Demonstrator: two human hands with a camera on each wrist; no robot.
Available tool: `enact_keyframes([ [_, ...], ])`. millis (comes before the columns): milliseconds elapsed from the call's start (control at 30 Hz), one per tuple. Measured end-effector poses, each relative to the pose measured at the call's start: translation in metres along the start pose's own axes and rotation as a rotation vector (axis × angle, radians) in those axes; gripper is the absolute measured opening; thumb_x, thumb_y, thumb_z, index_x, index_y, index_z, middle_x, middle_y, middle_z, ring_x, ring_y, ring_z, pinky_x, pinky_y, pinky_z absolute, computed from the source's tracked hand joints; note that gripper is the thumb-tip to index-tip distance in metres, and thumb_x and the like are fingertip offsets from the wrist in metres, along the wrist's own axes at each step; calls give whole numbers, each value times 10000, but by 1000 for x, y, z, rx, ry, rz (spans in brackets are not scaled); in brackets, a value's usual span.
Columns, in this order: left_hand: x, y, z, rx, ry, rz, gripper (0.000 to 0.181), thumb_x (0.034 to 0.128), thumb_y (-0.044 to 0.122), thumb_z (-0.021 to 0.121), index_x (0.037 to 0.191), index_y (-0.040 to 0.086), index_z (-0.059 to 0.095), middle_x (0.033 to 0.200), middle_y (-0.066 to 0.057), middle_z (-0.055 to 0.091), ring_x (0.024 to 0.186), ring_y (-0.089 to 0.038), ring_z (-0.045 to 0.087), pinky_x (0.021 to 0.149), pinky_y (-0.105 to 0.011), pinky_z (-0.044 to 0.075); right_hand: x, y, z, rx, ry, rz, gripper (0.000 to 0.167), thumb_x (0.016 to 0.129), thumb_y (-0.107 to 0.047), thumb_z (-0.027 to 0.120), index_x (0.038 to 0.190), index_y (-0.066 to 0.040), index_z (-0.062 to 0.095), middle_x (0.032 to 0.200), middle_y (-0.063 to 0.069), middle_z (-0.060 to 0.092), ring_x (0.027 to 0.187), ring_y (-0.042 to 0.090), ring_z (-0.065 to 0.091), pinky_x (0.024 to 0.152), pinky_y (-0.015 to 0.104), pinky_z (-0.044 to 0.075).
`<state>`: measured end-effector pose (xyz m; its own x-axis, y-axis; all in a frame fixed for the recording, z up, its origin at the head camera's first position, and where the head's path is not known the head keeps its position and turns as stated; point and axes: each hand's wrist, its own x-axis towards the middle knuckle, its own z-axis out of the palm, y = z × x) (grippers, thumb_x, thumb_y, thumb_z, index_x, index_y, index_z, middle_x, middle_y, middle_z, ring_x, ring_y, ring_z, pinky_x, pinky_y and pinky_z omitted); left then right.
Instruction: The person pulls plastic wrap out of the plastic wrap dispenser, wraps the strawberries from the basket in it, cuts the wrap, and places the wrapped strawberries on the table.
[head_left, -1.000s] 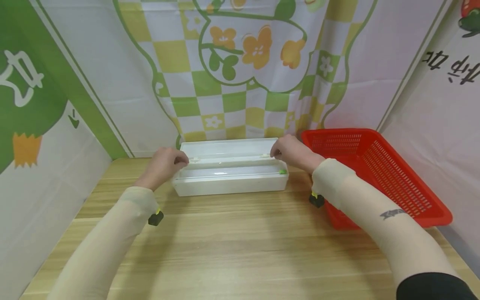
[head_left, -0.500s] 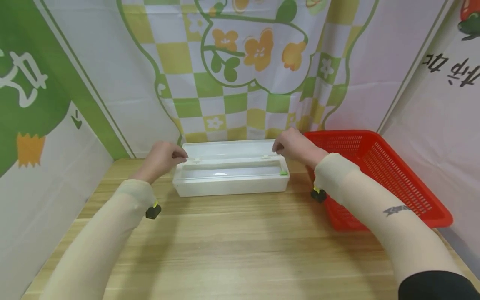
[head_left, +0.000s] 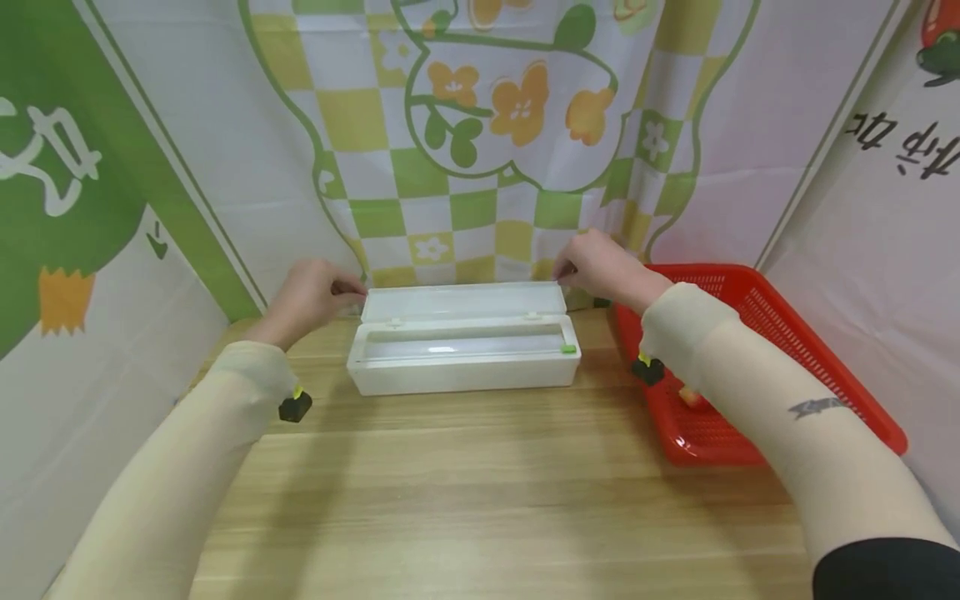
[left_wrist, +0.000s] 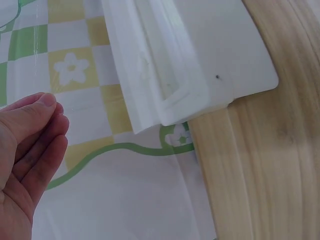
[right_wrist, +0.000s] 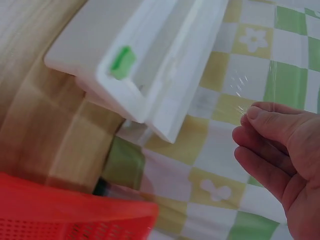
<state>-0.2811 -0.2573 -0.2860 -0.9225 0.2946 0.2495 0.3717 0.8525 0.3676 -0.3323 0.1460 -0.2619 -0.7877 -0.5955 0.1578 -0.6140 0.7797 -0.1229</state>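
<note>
A long white cling film dispenser box (head_left: 465,379) stands on the table with its lid (head_left: 465,304) tipped back. On its right front edge sits a green slider (head_left: 567,349). My left hand (head_left: 307,300) is beyond the box's back left corner, thumb and fingertips pinched together. Beyond the back right corner, my right hand (head_left: 600,271) pinches in the same way. Clear cling film (right_wrist: 240,89) glints beside the right fingertips in the right wrist view. Faint shiny creases of the film (left_wrist: 36,45) show above the left fingertips. Most of the sheet is too transparent to make out.
A red plastic basket (head_left: 678,450) stands right of the box, partly under the right forearm. A small red and yellow object (head_left: 692,397) lies inside it. Behind the box hangs a checked, flowered curtain (head_left: 472,204). The wooden table (head_left: 450,483) stretches in front.
Both hands have moved up and back from the box's opening to beyond its raised lid, spreading slightly apart. The box has stayed in place. The object in the basket has come into view.
</note>
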Motion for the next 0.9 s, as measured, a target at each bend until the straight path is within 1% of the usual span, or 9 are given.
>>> enact_keyframes([
  [100,2,4,-7,6,31,21,76,879,27,712,929,17,769,914,-176,758,794,-268,706,739,-409,589,1,-1,-9,-2,-1,10,109,872,-52,713,898,-118,796,914,38,770,860,184,688,823,372,581],
  [167,4,7,-13,7,46,32,68,871,15,716,915,13,768,911,-178,758,799,-277,712,741,-412,591,1,-1,-15,-5,-9,24,121,883,-62,707,927,-128,798,944,35,771,889,186,687,840,375,579],
  [333,9,17,-30,6,39,4,88,885,28,708,946,7,768,943,-191,756,841,-295,717,761,-422,586,4,-2,-32,-10,-26,49,151,897,-95,714,1028,-107,787,1040,73,769,1009,232,703,887,398,579],
  [433,13,22,-41,27,35,-5,105,892,47,707,965,3,767,950,-194,756,852,-298,719,733,-371,578,6,-3,-43,-15,-19,49,145,898,-98,715,1025,-86,784,1031,95,769,1001,250,706,896,405,576],
  [567,14,29,-54,53,67,27,111,893,46,705,975,8,769,950,-191,757,856,-300,722,730,-372,580,9,-6,-56,-13,5,61,145,904,-83,704,1026,-71,782,1021,113,769,950,247,710,881,406,579],
  [667,14,32,-61,51,93,47,112,902,40,692,981,13,768,959,-195,754,858,-303,720,759,-430,589,11,-7,-64,-13,21,68,150,906,-75,698,1031,-74,781,1018,115,769,921,232,712,856,398,584],
  [900,15,37,-73,51,139,64,129,918,45,674,1003,5,762,987,-208,750,890,-330,725,785,-454,590,12,-9,-80,1,47,64,153,916,-76,675,1026,-74,782,1022,113,768,938,237,695,850,386,566],
])
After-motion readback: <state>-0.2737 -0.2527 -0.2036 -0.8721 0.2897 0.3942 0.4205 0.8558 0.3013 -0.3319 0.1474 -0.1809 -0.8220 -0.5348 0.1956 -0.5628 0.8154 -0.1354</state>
